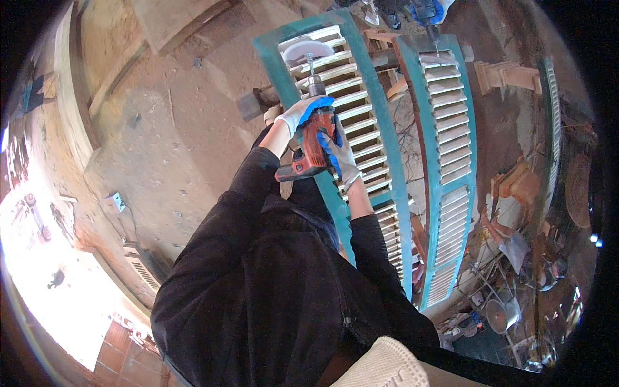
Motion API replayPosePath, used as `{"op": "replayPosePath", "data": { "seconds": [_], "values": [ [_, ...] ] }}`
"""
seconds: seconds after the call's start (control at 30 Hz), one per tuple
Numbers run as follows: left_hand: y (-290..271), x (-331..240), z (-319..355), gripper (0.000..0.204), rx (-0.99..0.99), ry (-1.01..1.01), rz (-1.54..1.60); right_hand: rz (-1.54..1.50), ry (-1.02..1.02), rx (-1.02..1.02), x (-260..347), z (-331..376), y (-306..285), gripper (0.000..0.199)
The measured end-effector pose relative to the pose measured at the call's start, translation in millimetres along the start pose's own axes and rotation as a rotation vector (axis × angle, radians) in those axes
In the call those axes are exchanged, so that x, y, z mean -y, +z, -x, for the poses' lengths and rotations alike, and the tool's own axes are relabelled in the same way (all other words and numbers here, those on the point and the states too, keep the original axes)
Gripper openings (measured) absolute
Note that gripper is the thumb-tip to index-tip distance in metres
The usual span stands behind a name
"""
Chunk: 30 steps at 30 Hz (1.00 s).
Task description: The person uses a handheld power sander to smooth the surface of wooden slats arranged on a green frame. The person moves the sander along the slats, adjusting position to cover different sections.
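a: how's the grip?

b: both hands are on the red drill point(313, 143). my left hand point(302, 112) has its fingers point(320, 102) wrapped over the front, just behind the chuck point(314, 86); my right hand point(344, 155) clasps the body from its right side.

a: and where is the drill?

b: over the near teal louvred panel point(362, 134), pointing at its top end. a pale disc point(303, 49) on the shaft point(310, 63) lies over the upper slats point(335, 69). i can't tell whether it touches them or spins.

a: what worries you?

b: its rim. if i let the drill tilt, i'd expect the disc to catch a slat, kick sideways and chip it. should my left fingers slide forward, the chuck could snag them.

a: anyone close?

b: a co-worker's gloved hand point(441, 10) and second drill point(423, 11), at the next louvred panel point(451, 138). a hard kick rightward could startle them.
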<state>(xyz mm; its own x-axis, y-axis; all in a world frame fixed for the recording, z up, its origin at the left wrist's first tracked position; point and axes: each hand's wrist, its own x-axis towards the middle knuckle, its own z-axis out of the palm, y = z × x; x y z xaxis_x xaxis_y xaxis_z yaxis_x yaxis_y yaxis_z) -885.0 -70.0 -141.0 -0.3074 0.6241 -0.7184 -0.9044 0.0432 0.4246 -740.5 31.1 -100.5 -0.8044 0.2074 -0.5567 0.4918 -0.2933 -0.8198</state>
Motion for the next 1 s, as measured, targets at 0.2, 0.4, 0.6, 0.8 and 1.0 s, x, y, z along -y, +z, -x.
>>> {"op": "replayPosePath", "data": {
  "seconds": [0.2,0.4,0.6,0.8,1.0],
  "values": [
    [-20.9,9.0,-13.2,0.034,0.217,0.252,-0.017,0.363,0.013,-0.064,15.4,2.2,0.3,0.085],
    [-25.9,-1.8,10.4,0.034,0.154,0.081,-0.007,0.390,-0.020,-0.075,23.9,18.9,27.5,0.085],
    [-14.1,7.6,36.5,0.035,0.001,0.239,-0.136,0.556,0.033,0.027,50.0,27.9,17.7,0.086],
    [-18.3,42.1,-3.8,0.030,0.137,0.292,0.244,0.622,0.064,0.079,64.9,28.0,-4.5,0.089],
    [5.5,44.3,-0.1,0.030,0.183,0.286,0.390,0.728,0.088,0.155,74.8,24.3,-25.4,0.087]
  ]
}}
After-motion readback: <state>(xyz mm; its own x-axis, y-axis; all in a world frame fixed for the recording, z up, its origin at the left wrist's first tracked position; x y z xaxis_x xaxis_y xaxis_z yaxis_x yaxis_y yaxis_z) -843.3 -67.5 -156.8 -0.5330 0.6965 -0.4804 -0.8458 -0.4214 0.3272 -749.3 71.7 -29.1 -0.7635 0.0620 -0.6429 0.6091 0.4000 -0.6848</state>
